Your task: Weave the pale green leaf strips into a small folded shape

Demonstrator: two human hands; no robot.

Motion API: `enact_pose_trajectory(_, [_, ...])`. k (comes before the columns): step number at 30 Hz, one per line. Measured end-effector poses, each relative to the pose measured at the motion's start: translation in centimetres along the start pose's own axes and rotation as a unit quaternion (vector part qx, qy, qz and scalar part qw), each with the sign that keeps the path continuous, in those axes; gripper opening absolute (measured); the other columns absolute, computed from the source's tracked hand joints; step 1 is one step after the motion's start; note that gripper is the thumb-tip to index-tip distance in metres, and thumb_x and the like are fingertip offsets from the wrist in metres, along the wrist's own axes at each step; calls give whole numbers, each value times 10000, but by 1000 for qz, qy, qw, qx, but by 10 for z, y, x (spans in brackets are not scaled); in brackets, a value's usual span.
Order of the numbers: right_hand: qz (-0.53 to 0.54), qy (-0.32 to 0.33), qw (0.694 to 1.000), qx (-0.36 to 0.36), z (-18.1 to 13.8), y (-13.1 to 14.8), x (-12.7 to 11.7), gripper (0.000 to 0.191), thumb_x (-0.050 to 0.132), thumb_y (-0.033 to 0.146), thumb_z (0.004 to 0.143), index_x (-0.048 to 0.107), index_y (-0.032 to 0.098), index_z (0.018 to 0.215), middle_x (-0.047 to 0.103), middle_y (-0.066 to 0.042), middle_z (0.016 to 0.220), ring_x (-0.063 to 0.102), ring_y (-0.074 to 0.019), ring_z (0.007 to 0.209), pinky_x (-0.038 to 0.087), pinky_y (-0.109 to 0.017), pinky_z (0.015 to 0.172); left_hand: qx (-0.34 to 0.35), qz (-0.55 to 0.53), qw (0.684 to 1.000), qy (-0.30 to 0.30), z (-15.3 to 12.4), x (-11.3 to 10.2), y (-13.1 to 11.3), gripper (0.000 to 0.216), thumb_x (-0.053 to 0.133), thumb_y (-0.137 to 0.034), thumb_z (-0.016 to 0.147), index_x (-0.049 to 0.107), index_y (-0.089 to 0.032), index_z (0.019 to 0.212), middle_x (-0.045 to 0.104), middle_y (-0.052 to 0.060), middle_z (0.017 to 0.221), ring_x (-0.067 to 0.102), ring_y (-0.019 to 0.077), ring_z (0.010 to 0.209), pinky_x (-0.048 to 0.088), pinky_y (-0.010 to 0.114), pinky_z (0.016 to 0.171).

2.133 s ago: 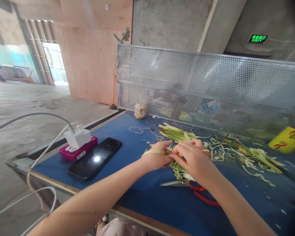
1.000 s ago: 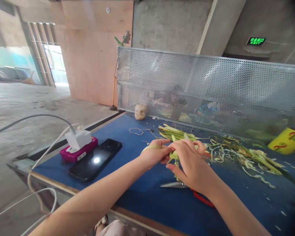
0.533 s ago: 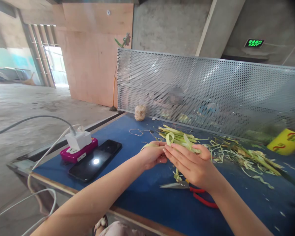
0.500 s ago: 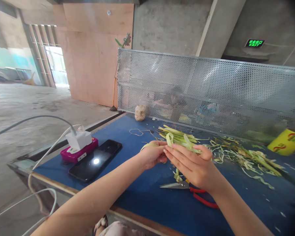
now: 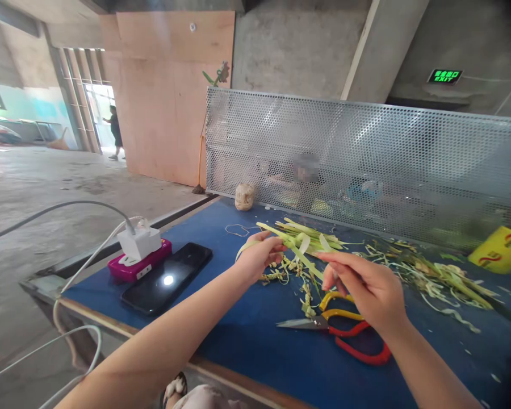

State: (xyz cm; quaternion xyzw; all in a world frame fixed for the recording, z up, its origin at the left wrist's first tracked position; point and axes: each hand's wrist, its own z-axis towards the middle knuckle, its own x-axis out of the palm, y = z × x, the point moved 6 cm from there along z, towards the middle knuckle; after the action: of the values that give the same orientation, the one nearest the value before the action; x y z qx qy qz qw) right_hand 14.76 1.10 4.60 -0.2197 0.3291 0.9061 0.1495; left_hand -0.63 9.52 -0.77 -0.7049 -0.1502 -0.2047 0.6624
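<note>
Currently, the left hand (image 5: 259,259) grips green strips (image 5: 310,264) above the table (image 5: 238,341), beyond the scissors (image 5: 317,322); the right hand (image 5: 368,287) curls its fingers beside them, whether pinching any cannot be told.

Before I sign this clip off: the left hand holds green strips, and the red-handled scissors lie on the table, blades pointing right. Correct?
Only the direction is wrong: the head view shows the red-handled scissors on the table, blades pointing left. The left hand does hold green strips.
</note>
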Motion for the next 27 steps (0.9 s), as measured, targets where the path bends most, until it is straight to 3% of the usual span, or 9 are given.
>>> enact_pose_trajectory(4, [130,11,984,117,2,-17,2,225,451,308,846,628,215,950,588,3,538,541,-104,428,392,-196,330,32,-18,999,-28,0,-6,-12,35,530,-97,689,514,-111,662,591,40,654,558,82,516,384,170,370])
enact_pose_trajectory(8, [151,100,967,181,2,-30,7,256,459,355,837,626,196,947,585,12,515,439,-58,299,325,-174,273,51,-10,998,-32,1,-7,-18,65,578,-148,689,537,-99,675,596,42,649,533,64,495,377,161,379])
enact_pose_trajectory(11, [107,153,974,127,6,-26,6,298,389,354,867,634,217,967,651,-35,680,566,-104,477,445,-223,405,35,8,999,-2,-1,-2,-14,156,671,-177,624,543,-95,660,564,16,586,491,51,455,333,153,353])
enact_pose_trajectory(14, [-36,61,998,-4,14,-13,-6,264,399,300,862,650,234,907,635,-63,931,587,-187,874,481,-370,750,28,45,996,69,-6,10,-7,257,741,-197,554,550,-101,697,520,-34,541,382,6,383,260,142,334])
enact_pose_trajectory(17, [-173,-7,981,-88,15,-4,-8,238,478,238,819,575,220,1035,592,-76,1038,513,-217,1028,393,-431,891,25,113,985,131,-13,20,0,538,771,-203,507,532,-126,984,564,-30,648,393,2,405,259,142,352])
enact_pose_trajectory(19, [-226,32,970,-90,15,-6,2,296,490,230,812,519,215,1106,581,-82,1077,499,-224,1055,361,-451,913,23,147,980,132,-16,21,3,839,781,-183,478,382,-148,1215,581,-14,725,450,27,456,300,157,380])
enact_pose_trajectory(21, [-248,81,964,-57,14,-13,10,243,465,242,832,531,225,1065,606,-65,1019,530,-217,1003,364,-452,893,45,176,975,130,-18,21,3,1029,777,-173,476,205,-150,1331,578,-14,735,477,46,499,343,177,428])
enact_pose_trajectory(23, [-236,114,965,-17,14,-19,13,157,438,267,850,568,225,926,623,-38,889,568,-193,886,396,-420,839,80,206,964,146,-21,24,1,1080,756,-185,516,94,-147,1368,567,-25,712,486,59,531,369,194,476])
enact_pose_trajectory(27, [-157,138,976,54,14,-27,10,183,426,288,850,535,206,728,572,-9,722,548,-146,692,447,-291,638,108,242,943,200,-28,33,1,1028,692,-214,610,17,-113,1379,537,-44,648,454,64,521,360,210,488])
